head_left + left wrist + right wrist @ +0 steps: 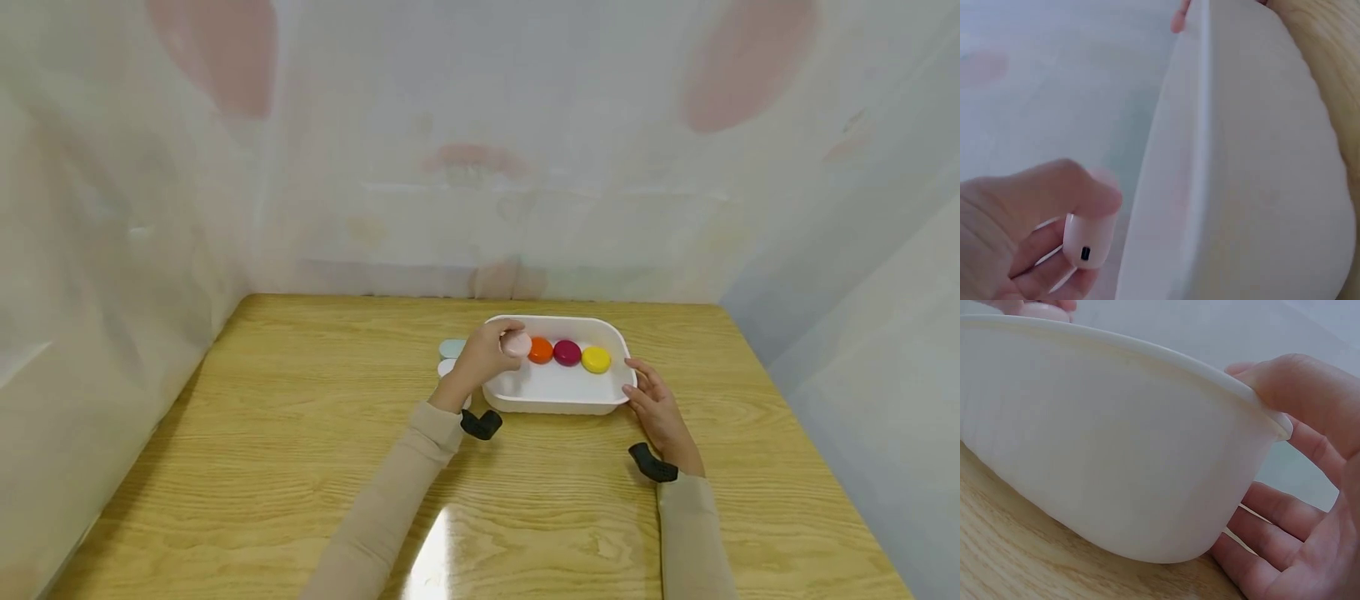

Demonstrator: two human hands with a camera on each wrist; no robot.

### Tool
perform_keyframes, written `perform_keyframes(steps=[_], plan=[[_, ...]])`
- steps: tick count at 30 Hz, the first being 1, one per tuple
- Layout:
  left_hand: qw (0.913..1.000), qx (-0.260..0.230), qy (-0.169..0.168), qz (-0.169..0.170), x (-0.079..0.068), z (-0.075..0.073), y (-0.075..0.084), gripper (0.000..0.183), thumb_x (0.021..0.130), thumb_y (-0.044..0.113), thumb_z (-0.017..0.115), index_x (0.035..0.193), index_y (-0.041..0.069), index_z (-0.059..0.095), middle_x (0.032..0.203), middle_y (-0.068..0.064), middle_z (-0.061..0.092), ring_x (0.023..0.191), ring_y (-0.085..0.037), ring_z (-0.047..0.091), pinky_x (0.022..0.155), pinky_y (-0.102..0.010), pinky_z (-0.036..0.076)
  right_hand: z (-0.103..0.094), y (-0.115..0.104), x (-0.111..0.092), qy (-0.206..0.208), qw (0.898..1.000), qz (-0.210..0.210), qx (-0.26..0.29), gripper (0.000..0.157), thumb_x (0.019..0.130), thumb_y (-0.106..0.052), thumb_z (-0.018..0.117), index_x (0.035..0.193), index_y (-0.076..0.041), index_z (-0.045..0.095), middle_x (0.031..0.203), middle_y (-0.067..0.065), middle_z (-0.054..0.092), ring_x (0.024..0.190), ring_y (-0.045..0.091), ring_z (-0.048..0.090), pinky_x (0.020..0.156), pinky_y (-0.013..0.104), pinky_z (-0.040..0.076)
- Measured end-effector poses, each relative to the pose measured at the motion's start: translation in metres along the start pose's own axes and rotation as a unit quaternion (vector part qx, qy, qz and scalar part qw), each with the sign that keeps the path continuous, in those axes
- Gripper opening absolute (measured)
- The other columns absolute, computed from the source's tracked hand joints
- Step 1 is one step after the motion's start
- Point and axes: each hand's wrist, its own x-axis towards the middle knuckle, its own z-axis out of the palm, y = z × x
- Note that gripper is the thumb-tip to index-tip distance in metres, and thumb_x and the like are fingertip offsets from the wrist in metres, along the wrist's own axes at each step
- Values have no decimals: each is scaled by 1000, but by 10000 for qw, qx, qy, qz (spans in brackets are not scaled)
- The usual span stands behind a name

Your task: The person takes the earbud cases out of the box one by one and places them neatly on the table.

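My left hand (pixel 480 358) holds a pale pink round case (pixel 516 344) between thumb and fingers, over the left end of a white plastic bin (pixel 555 407). A small dark slot shows on the lower side of the pink case (pixel 1088 240) in the left wrist view. Inside the bin an orange disc (pixel 540 350), a dark magenta disc (pixel 567 352) and a yellow disc (pixel 596 359) sit in a row. At the bin's right end my right hand (pixel 660 412) grips the rim, thumb on top and fingers against the outer wall.
Beside the bin's left end lie a pale blue rounded piece (pixel 452 348) and a white one (pixel 446 367), partly hidden by my left hand and wrist. The wooden table (pixel 300 467) is bordered by pale patterned sheeting (pixel 600 208) at the back and sides.
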Motion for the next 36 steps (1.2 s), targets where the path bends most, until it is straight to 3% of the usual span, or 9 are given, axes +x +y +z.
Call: perform_keyframes(steps=[9, 20, 27, 36], plan=[[9983, -107, -333, 470, -9, -23, -9, 53, 76, 1, 75, 127, 5, 61, 130, -13, 63, 115, -29, 61, 102, -41, 52, 0, 1, 0, 37, 9999, 108, -126, 41, 99, -12, 52, 138, -20, 43, 141, 0, 34, 119, -4, 50, 88, 10, 50], [9975, -330, -183, 599, -24, -47, -26, 51, 77, -2, 73, 127, -1, 60, 132, -17, 61, 122, -33, 59, 104, -43, 51, -2, 2, 0, -51, 10000, -9, -79, 39, 99, -12, 52, 136, -24, 46, 133, -12, 42, 120, -4, 51, 90, 10, 51], [9986, -471, 62, 222, -33, -59, -49, 52, 80, 0, 72, 131, 0, 57, 132, -18, 62, 123, -34, 58, 107, -46, 49, 0, 1, 0, 8, 10000, -9, -94, 40, 99, -11, 52, 137, -20, 45, 135, -10, 41, 120, -4, 51, 89, 10, 51], [9976, -626, 235, -182, -43, -73, -66, 52, 80, -3, 71, 131, 1, 58, 132, -20, 61, 126, -35, 57, 108, -45, 48, 0, 0, 1, 4, 10000, -30, -80, 40, 99, -10, 52, 136, -23, 46, 136, -9, 42, 121, -2, 50, 89, 11, 51]])
